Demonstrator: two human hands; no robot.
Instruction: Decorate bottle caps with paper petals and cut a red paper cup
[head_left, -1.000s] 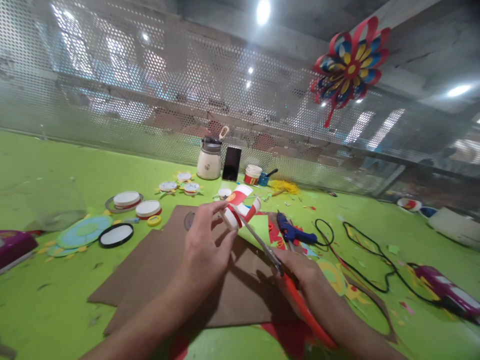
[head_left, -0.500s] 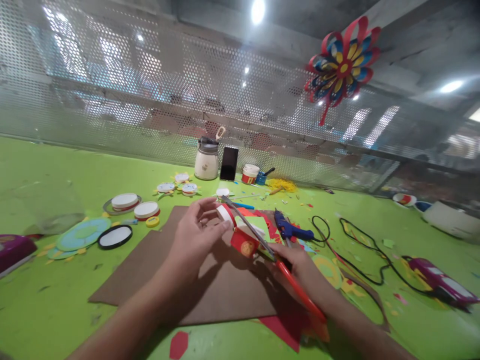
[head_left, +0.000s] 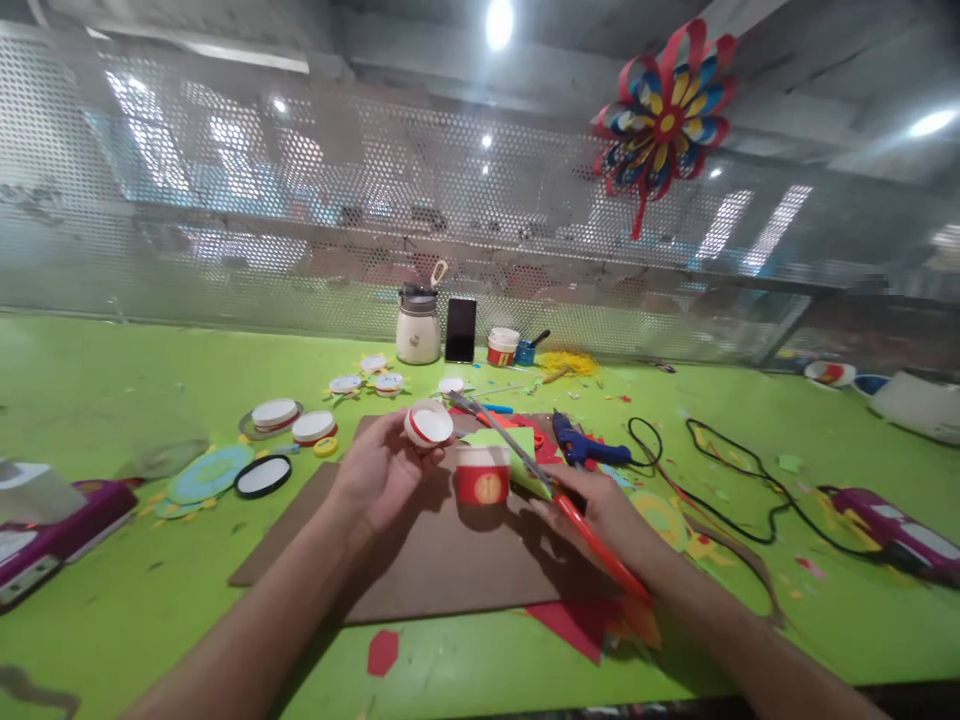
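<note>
My left hand (head_left: 379,470) is closed around a small round cut-off cup bottom (head_left: 428,423), white inside with a red rim. Just right of it, the red-and-white paper cup piece (head_left: 483,475) with a yellow emblem stands on the brown cardboard sheet (head_left: 442,560). My right hand (head_left: 600,510) grips orange-handled scissors (head_left: 559,500), whose blades point up and left behind the cup piece. A green paper piece (head_left: 514,445) lies under the blades.
A blue glue gun (head_left: 581,448) with black cable (head_left: 712,480) lies right of the cardboard. Round lids and paper discs (head_left: 292,425) sit at left. A jar (head_left: 418,325), phone (head_left: 460,330) and small cups stand by the mesh wall. Purple devices flank both sides.
The cup has come apart: my left hand lifted away the round bottom, the rest now stands on the cardboard. The scissors drew back to the right.
</note>
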